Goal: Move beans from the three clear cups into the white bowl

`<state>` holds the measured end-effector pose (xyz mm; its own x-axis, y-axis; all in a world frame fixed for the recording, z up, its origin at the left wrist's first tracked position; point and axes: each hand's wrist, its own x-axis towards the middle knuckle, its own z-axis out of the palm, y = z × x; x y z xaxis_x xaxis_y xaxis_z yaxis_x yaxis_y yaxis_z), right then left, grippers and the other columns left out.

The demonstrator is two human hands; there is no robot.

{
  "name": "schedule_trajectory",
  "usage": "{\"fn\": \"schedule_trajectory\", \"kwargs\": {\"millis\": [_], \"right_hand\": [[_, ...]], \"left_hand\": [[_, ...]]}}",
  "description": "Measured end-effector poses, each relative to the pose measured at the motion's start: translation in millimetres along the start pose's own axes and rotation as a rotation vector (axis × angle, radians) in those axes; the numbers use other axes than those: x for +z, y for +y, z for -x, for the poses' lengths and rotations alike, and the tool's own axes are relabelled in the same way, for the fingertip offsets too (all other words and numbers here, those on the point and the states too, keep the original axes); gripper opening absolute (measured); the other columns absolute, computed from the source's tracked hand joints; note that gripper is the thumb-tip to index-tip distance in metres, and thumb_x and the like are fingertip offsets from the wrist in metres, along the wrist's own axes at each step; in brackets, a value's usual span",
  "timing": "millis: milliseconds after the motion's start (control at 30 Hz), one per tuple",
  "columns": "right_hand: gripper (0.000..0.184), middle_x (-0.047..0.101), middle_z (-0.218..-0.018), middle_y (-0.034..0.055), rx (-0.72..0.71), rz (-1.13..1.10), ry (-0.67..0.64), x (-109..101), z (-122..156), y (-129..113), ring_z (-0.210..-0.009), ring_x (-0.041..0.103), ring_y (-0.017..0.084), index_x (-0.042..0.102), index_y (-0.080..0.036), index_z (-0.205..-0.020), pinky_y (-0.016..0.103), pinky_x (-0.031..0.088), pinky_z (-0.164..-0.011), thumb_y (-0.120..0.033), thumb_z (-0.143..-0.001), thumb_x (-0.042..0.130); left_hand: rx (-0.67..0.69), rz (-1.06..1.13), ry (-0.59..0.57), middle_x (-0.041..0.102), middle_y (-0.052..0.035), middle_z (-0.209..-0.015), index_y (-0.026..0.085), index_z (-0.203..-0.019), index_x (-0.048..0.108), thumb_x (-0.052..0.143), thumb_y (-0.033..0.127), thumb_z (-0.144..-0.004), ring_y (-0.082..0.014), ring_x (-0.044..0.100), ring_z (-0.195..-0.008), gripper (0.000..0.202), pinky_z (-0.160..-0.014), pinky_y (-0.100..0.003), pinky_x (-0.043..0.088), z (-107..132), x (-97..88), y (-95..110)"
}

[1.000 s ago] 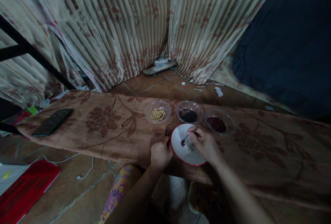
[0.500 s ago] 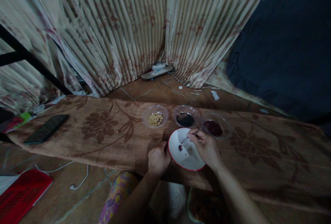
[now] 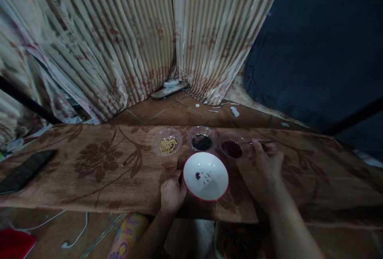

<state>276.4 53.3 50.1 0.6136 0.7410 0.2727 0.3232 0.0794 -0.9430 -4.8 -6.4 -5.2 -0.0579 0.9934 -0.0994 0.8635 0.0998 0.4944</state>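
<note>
A white bowl (image 3: 217,181) with a red rim sits on the cloth-covered table, with a few dark red beans (image 3: 198,176) and several pale bits inside. My left hand (image 3: 172,193) is closed at its left rim, thumb against the bowl. To the right, my right hand (image 3: 267,159) pinches thin metal tweezers (image 3: 247,143), pointing left over a clear cup of dark red beans (image 3: 231,149). Whether the tips hold a bean is too small to see. Beside that cup stand one with black beans (image 3: 202,142) and one with yellow beans (image 3: 168,145).
A dark phone (image 3: 26,171) lies on the left of the brown flowered tablecloth (image 3: 119,187). Beyond the table are striped curtains (image 3: 134,32), a skateboard (image 3: 170,89) and white scraps (image 3: 235,111) on the tiled floor. A white cable (image 3: 80,233) lies on the floor at lower left.
My right hand has moved with the tweezers from over the bowl, right and away, to the cup of red beans. My left hand stays at the bowl's rim. The view has shifted right.
</note>
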Motion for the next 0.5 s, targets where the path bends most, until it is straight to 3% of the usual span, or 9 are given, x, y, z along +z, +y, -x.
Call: {"fn": "schedule_trajectory", "kwargs": {"millis": [100,233,300,400,500], "right_hand": [[0.028,0.063,-0.071,0.0037,0.070,-0.152,-0.101,9.8,19.4,-5.6,-0.060,0.057,0.015,0.063,-0.014,-0.079,0.027,0.046,-0.055,-0.041,-0.070,0.068],[0.023,0.063,-0.074,0.0020,0.013,-0.140,-0.633,24.4,52.0,-17.0,-0.065,0.057,0.014,0.064,-0.016,-0.082,0.024,0.046,-0.058,-0.038,-0.076,0.064],[0.023,0.063,-0.072,0.0012,-0.033,-0.074,-0.821,31.2,64.8,-20.1,-0.064,0.057,0.014,0.065,-0.017,-0.081,0.023,0.045,-0.057,-0.039,-0.078,0.061],[0.026,0.065,-0.074,0.0014,-0.084,-0.008,-0.943,39.7,75.8,-20.3,-0.063,0.057,0.014,0.065,-0.017,-0.082,0.023,0.044,-0.054,-0.042,-0.081,0.056],[0.028,0.066,-0.076,0.0017,-0.122,0.044,-0.973,44.6,78.8,-18.0,-0.065,0.058,0.015,0.065,-0.018,-0.084,0.023,0.044,-0.054,-0.043,-0.082,0.054]], "left_hand": [[0.000,-0.009,-0.012,0.068,-0.0012,-0.076,0.023,-0.096,0.062,0.045,0.030,-0.084,-0.0127,0.061,-0.071,0.021,-0.064,-0.021,0.036,0.5,-0.1,0.8],[0.008,-0.007,0.009,0.068,-0.0014,-0.080,0.023,-0.097,0.062,0.044,0.029,-0.084,-0.0125,0.061,-0.072,0.023,-0.064,-0.021,0.036,1.2,-0.1,1.4],[0.015,-0.001,0.021,0.069,-0.0013,-0.081,0.024,-0.097,0.062,0.044,0.029,-0.085,-0.0129,0.061,-0.073,0.022,-0.064,-0.021,0.036,1.3,0.5,0.9],[0.028,0.002,0.024,0.069,-0.0013,-0.083,0.024,-0.094,0.061,0.044,0.030,-0.084,-0.0138,0.062,-0.077,0.021,-0.065,-0.022,0.036,1.0,2.0,-0.5],[0.024,-0.010,0.015,0.069,-0.0016,-0.085,0.024,-0.094,0.061,0.045,0.030,-0.084,-0.0138,0.062,-0.078,0.020,-0.065,-0.021,0.036,1.0,2.9,-1.0]]}}
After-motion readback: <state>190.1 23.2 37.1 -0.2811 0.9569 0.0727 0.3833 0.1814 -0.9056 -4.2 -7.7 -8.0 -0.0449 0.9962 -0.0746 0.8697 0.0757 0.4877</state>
